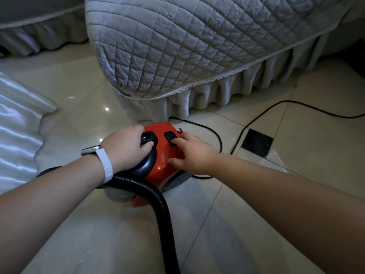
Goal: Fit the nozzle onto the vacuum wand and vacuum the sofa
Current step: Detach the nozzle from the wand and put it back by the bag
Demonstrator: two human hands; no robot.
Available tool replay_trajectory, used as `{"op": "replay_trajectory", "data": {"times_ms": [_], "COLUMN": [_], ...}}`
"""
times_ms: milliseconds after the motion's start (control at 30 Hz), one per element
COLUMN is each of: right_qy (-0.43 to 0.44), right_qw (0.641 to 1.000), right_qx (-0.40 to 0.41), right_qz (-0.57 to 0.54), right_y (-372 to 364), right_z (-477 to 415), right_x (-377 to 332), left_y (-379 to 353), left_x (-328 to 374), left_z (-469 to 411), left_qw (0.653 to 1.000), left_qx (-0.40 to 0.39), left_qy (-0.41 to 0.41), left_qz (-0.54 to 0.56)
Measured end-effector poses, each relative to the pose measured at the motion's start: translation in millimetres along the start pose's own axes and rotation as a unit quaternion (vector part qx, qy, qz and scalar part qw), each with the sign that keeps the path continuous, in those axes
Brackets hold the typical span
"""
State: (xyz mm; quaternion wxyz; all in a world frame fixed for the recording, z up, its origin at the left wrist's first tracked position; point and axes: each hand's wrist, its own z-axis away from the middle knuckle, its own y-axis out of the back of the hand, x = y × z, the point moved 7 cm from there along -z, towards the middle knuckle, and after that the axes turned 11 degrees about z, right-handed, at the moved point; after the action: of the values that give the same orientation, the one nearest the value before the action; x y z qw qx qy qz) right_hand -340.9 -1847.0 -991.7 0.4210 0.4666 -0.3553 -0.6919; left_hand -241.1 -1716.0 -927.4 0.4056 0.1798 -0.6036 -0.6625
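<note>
The red vacuum (162, 155) sits on the tile floor (296, 155), just before the skirt of the sofa (177, 46), which wears a grey quilted cover. The left hand (122, 149), with a watch (102, 157) at its wrist, has its fingers curled around the black handle (148, 136). The right hand (192, 155) lies relaxed on the red shell, one straight finger pressing a black button (170, 136). A black hose (158, 198) runs from the vacuum toward the viewer. A black cord (256, 117) trails across the glossy tiles to the right. White cloth (17, 125) lies at the left.
</note>
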Motion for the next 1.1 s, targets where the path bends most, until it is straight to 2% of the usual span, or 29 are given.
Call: {"op": "replay_trajectory", "data": {"times_ms": [200,400,533,667,833,1100], "right_qy": [0.011,-0.035,-0.073,-0.114,-0.162,-0.261], "right_qw": [0.996,0.987,0.984,0.977,0.965,0.954], "right_qx": [0.004,-0.006,-0.002,-0.02,-0.065,-0.061], "right_qz": [0.09,0.154,0.163,0.18,0.196,0.134], "right_y": [23.8,45.1,48.6,41.7,24.6,-16.8], "right_z": [28.8,81.2,127.9,191.5,276.0,383.6], "right_x": [20.4,65.3,100.9,141.1,191.4,271.1], "left_y": [5.2,-18.8,-40.2,-72.8,-115.0,-187.6], "left_x": [30.8,98.0,145.7,200.8,271.0,378.8], "left_z": [1.3,0.1,-2.7,3.3,30.9,77.4], "left_qw": [0.997,0.985,0.973,0.947,0.893,0.851], "left_qx": [0.017,-0.058,-0.08,-0.14,-0.194,-0.232], "left_qy": [-0.069,-0.162,-0.215,-0.289,-0.393,-0.456], "left_qz": [0.031,0.016,0.008,-0.027,-0.102,-0.12]}}
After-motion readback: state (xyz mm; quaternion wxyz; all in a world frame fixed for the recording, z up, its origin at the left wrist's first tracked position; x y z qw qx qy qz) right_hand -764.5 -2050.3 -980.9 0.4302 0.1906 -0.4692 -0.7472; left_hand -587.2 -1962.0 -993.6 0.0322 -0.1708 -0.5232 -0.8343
